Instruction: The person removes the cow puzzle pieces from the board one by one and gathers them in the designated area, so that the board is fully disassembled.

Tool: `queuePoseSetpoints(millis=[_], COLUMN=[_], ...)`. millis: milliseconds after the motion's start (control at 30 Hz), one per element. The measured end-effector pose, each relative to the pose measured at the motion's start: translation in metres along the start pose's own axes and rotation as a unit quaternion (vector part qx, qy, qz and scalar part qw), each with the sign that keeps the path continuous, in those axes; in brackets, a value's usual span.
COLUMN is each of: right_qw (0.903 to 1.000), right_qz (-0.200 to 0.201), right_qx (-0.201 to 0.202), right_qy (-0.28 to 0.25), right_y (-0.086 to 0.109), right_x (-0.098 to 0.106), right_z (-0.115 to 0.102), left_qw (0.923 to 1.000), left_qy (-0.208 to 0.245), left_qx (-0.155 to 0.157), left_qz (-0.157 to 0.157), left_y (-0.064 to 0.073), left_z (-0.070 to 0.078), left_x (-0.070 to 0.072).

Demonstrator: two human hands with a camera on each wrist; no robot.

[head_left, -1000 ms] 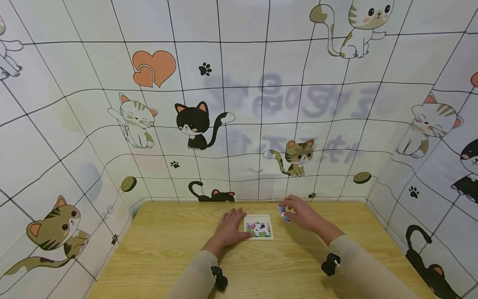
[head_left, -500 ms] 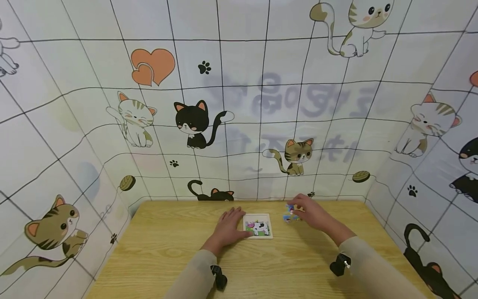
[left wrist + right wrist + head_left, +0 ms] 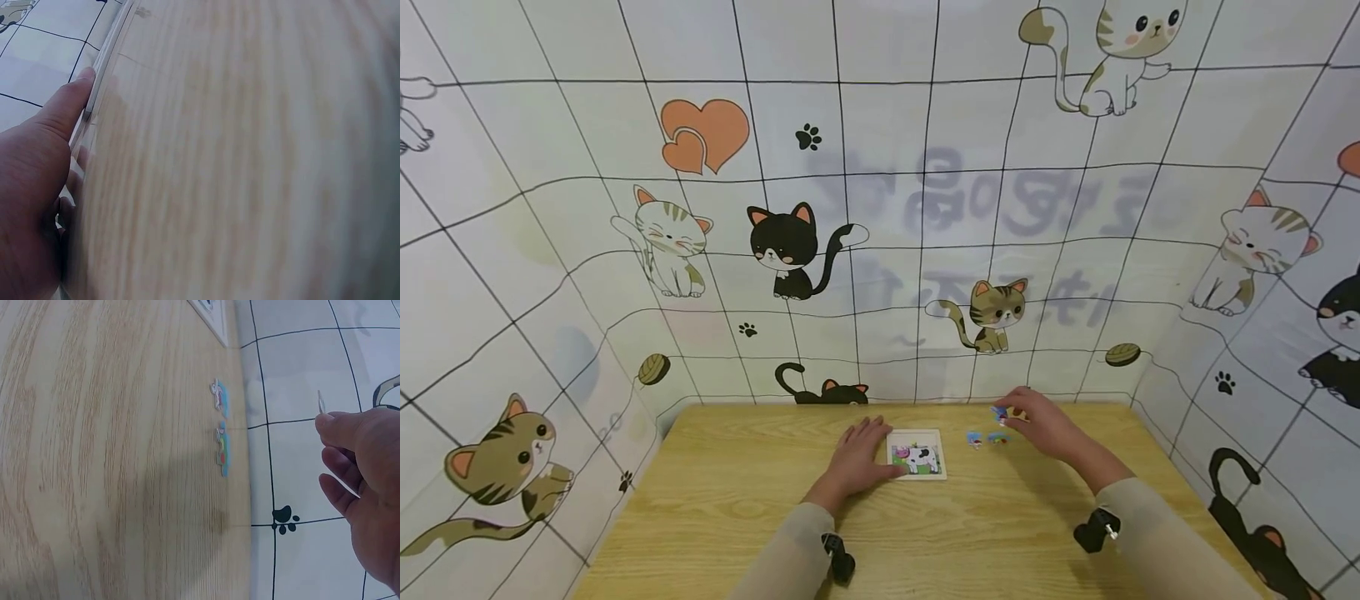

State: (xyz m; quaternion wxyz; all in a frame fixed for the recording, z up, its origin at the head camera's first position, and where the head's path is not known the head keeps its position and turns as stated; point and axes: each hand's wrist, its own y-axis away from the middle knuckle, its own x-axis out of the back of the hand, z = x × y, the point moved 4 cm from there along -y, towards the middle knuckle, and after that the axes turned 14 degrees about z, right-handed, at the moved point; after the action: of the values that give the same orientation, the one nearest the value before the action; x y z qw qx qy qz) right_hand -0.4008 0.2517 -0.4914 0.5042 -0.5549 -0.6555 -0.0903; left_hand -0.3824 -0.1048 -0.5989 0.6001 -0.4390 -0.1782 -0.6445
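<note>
A small square jigsaw puzzle board point(image 3: 934, 435) with a cow picture and a pale frame lies flat near the back of the table. My left hand point(image 3: 857, 457) rests at its left side, fingers stretched toward the back, and the thumb point(image 3: 80, 84) touches the front edge. My right hand point(image 3: 1047, 427) pinches a blue puzzle piece point(image 3: 998, 413) between thumb and fingers, raised off the tabletop. The right wrist view shows the piece edge-on as a thin sliver. Below and left of that hand, two loose puzzle pieces point(image 3: 973, 439) point(image 3: 222, 450) lie separately on the wood.
The light wooden table point(image 3: 737, 500) ends at the back against a white cloth wall point(image 3: 880, 333) printed with cats and grid lines. More of this cloth stands on the left and right sides. A small black device point(image 3: 838, 560) is strapped to each sleeved wrist.
My right hand has shifted right with a piece in its grip, and two pieces now lie apart on the table where they were bunched under the fingers. The left hand stays at the board.
</note>
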Motion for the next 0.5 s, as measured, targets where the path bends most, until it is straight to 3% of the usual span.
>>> queuePoseSetpoints(millis=[500], right_qw=[0.9994], right_qz=[-0.009], right_qx=[-0.019], right_qy=[0.027], right_y=[0.007], right_x=[0.013], right_z=[0.02], left_qw=[1.0], left_qy=[0.005], left_qx=[-0.006], left_qz=[0.003], left_y=[-0.001], left_z=[0.0], left_x=[-0.001])
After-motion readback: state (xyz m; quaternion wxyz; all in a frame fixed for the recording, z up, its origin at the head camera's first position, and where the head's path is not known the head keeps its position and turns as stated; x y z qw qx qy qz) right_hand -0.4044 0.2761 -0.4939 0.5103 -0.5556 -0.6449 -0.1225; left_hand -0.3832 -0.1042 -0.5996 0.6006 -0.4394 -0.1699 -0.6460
